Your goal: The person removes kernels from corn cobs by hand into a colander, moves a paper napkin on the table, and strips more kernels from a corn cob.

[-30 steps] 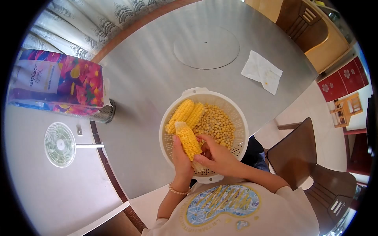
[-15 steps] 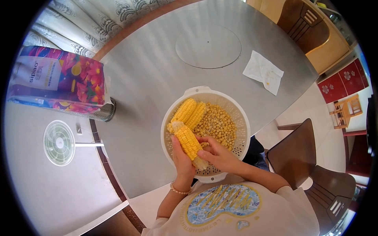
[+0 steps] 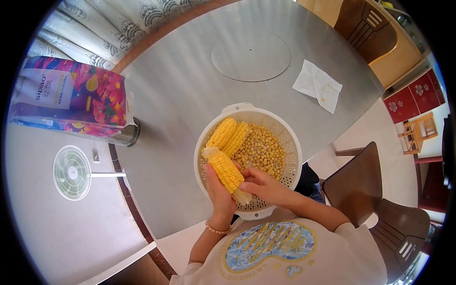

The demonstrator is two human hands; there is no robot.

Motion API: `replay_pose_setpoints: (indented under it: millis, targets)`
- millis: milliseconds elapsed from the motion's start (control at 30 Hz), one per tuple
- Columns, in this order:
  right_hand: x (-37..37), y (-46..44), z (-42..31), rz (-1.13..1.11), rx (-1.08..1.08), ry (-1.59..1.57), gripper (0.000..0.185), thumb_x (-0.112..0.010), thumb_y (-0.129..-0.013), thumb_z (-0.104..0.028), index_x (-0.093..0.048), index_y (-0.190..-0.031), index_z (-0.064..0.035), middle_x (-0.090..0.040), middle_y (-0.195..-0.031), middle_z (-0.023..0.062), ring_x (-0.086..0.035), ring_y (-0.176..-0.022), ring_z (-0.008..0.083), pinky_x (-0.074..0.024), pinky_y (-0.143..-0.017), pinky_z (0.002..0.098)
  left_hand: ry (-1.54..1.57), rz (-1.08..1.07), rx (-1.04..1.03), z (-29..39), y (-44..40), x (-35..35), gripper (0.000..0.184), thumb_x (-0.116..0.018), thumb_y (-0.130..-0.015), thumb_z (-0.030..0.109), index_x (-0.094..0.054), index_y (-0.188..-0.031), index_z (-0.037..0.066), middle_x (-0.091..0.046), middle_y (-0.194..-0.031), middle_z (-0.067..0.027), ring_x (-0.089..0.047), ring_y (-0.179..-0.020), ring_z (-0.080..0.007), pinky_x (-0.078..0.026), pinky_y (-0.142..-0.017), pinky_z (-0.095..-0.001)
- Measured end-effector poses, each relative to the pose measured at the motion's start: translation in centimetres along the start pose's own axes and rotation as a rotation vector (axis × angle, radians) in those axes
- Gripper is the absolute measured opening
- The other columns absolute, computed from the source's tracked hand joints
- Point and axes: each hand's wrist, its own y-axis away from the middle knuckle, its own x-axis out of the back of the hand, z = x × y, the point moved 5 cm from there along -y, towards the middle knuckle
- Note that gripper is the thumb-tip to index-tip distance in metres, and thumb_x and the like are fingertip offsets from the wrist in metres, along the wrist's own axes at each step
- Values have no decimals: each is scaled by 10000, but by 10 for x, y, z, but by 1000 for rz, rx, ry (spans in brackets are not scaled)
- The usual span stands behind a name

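My left hand (image 3: 220,192) is wrapped round a yellow corn cob (image 3: 224,170) from its left and lower side, holding it tilted over the white colander (image 3: 295,156). The cob's lower end is bare and pale. My right hand (image 3: 262,184) touches the cob's right side near that bare end; its fingers are bent, and whether a kernel is between them is hidden. Two more whole cobs (image 3: 222,133) lie at the colander's upper left. Loose yellow kernels (image 3: 259,149) cover much of its right part.
The colander stands near the edge of a grey table (image 3: 166,156). A stained white tissue (image 3: 317,85) lies at the upper right. A colourful package (image 3: 71,97) rests on a mesh basket (image 3: 127,135) at left. Brown chairs (image 3: 356,180) stand to the right; a fan (image 3: 72,172) is at left.
The cob has turned and tilted slightly in my left hand, its top shifting left. My right fingers have shifted along the cob's right side and bent more.
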Motion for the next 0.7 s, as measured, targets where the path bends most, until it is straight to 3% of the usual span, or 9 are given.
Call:
replay_pose_setpoints:
  millis: [133, 233, 433, 633, 700]
  targets:
    - [4, -5, 8, -5, 132, 75, 345, -580, -850, -126, -452, -1125, 38, -599, -937, 98, -567, -861, 125, -457, -747, 251, -10, -7, 13, -1, 0, -1, 481, -262, -972, 465, -498, -1028, 50, -570, -833, -81, -536, -757, -151, -451, -701, -277]
    - [8, -3, 5, 8, 93, 147, 336, -585, -828, -99, -460, -1113, 29, -598, -907, 80, -563, -820, 115, -459, -712, 245, 31, -1, 1, 0, -1, -2, 481, -260, -972, 463, -502, -1017, 50, -571, -824, -79, -538, -746, -150, -453, -693, -280]
    - [-3, 9, -18, 96, 240, 306, 344, -655, -813, -165, -516, -1080, 1, -602, -879, 80, -566, -747, 115, -466, -651, 252, 48, 39, 44, -3, -3, 4, 479, -259, -971, 461, -511, -975, 54, -574, -819, -74, -540, -737, -148, -452, -675, -276]
    - [-4, 13, -23, 134, 331, 534, 277, -611, -855, -185, -542, -1049, 0, -619, -776, 79, -579, -650, 142, -483, -619, 283, -77, 16, 10, 2, -2, 0, 480, -265, -968, 465, -514, -963, 54, -576, -797, -77, -543, -716, -156, -454, -654, -274]
    - [3, 10, -13, 194, 251, 504, 254, -593, -865, -173, -547, -1040, 6, -625, -764, 79, -586, -650, 144, -486, -628, 287, -58, 19, 29, 0, -2, -1, 483, -264, -968, 467, -514, -962, 53, -574, -790, -76, -541, -712, -157, -454, -655, -276]
